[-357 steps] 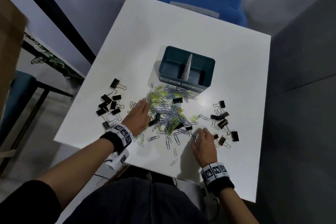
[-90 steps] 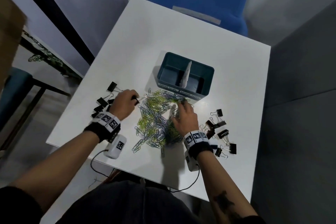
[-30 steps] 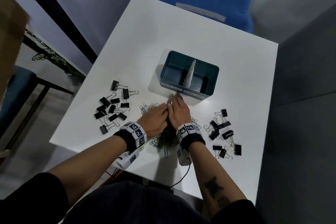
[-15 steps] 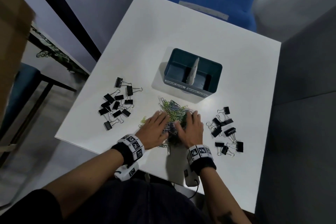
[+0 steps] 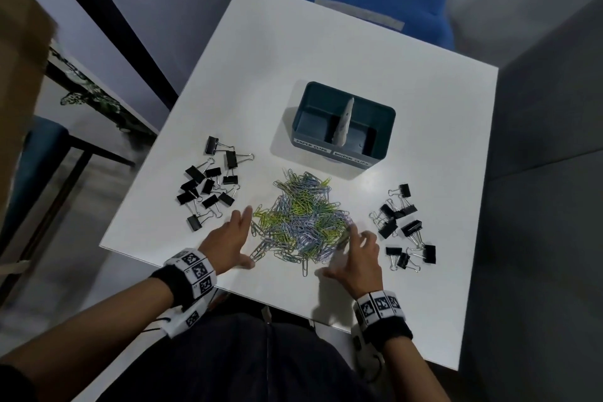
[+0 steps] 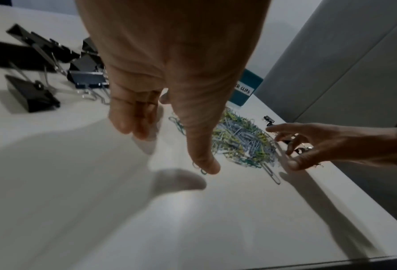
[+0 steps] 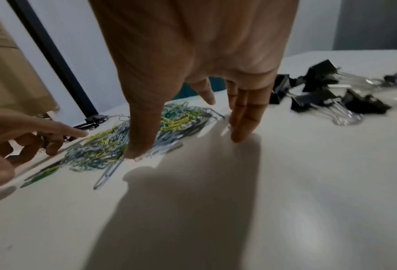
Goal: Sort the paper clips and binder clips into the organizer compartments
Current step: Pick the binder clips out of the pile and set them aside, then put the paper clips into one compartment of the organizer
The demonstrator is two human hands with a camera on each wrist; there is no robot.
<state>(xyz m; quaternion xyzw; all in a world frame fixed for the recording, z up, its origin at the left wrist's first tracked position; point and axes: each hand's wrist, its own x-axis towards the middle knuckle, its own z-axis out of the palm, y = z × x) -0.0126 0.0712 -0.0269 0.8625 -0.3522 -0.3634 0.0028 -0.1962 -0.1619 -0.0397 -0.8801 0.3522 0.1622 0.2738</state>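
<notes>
I am drawing my left hand (image 5: 228,240) and right hand (image 5: 357,254) apart, both spread wide and holding nothing. They are now flanking the heaped pile of coloured wire paper clips (image 5: 301,219), freshly gathered just before the teal two-compartment plastic organizer (image 5: 342,122), whose compartments are still looking empty.

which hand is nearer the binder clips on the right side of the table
Right. The right hand sits just beside those binder clips, at the paper clip pile's right edge; the left hand is across the pile.
</notes>
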